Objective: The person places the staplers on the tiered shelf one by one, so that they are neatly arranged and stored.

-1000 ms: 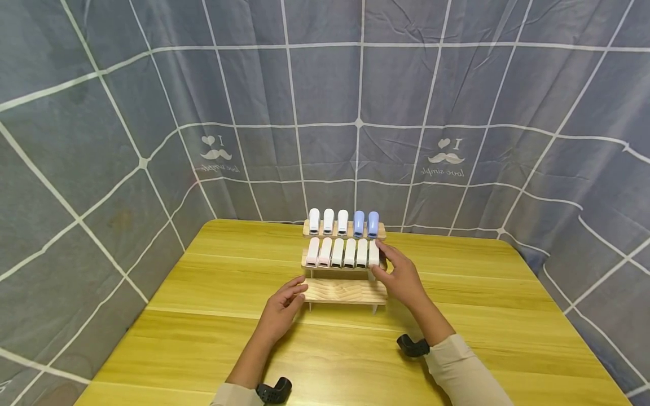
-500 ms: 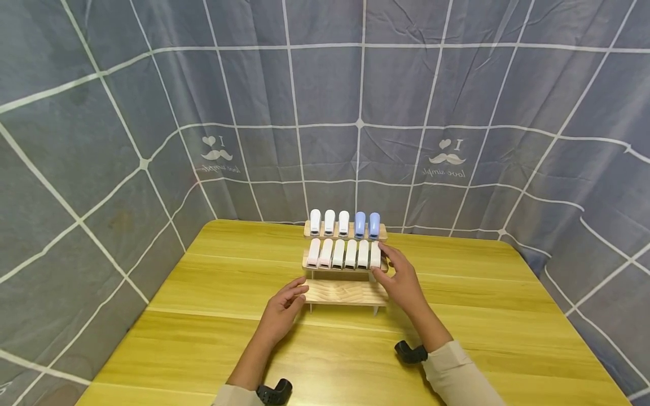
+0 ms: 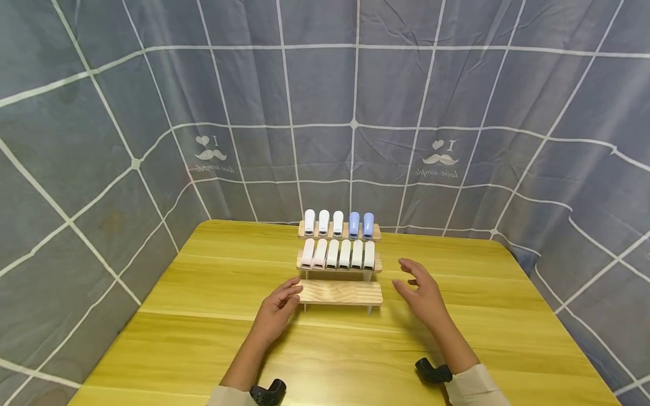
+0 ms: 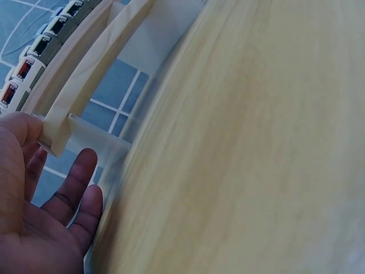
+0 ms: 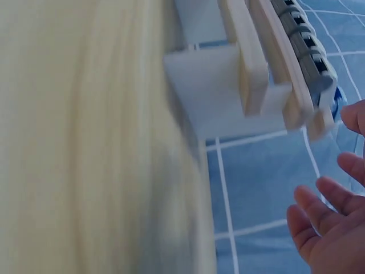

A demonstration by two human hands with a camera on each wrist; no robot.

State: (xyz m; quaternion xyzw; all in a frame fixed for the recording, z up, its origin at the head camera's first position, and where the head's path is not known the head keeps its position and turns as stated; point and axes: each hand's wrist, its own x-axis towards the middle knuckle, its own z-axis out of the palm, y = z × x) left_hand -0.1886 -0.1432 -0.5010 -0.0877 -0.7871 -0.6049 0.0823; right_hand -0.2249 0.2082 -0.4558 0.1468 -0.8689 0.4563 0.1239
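A three-tier wooden stand (image 3: 340, 292) stands on the table, its lowest shelf bare. The middle tier carries a row of several small white staplers (image 3: 345, 255), two at the left with pinkish bases. On the top tier are 3 white staplers (image 3: 323, 222) and two blue staplers (image 3: 368, 224). My left hand (image 3: 274, 313) is at the left end of the lowest shelf; in the left wrist view its thumb meets the board's end (image 4: 54, 134), fingers loosely extended. To the right of the stand, my right hand (image 3: 424, 293) is apart from it, fingers spread, holding nothing.
The yellow wood-grain table (image 3: 203, 338) extends around the stand. A grey curtain with white grid lines (image 3: 325, 152) hangs behind and at both sides. White supports (image 5: 208, 85) hold up the shelves. Each wrist wears a black device (image 3: 433, 371).
My right hand has left the rightmost white stapler of the middle row and moved right, away from the stand. The left hand stays at the lowest shelf's left end.
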